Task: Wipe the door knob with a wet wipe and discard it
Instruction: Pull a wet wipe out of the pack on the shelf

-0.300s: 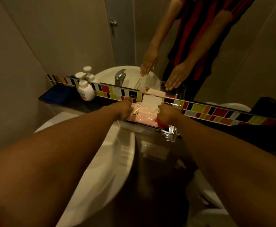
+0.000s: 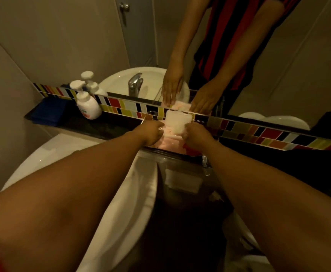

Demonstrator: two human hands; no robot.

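The wet wipe (image 2: 177, 122) is standing taller out of the pink pack (image 2: 171, 141) than a moment ago. Left hand (image 2: 151, 133) and right hand (image 2: 195, 135) are pinching its lower corners, fingers pressed together.

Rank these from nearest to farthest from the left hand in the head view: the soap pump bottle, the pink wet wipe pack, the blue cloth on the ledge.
From the left hand:
1. Pink wet wipe pack: touching it, just to its right.
2. Soap pump bottle: on the ledge, off to the left.
3. Blue cloth: farther left, at the ledge's end.
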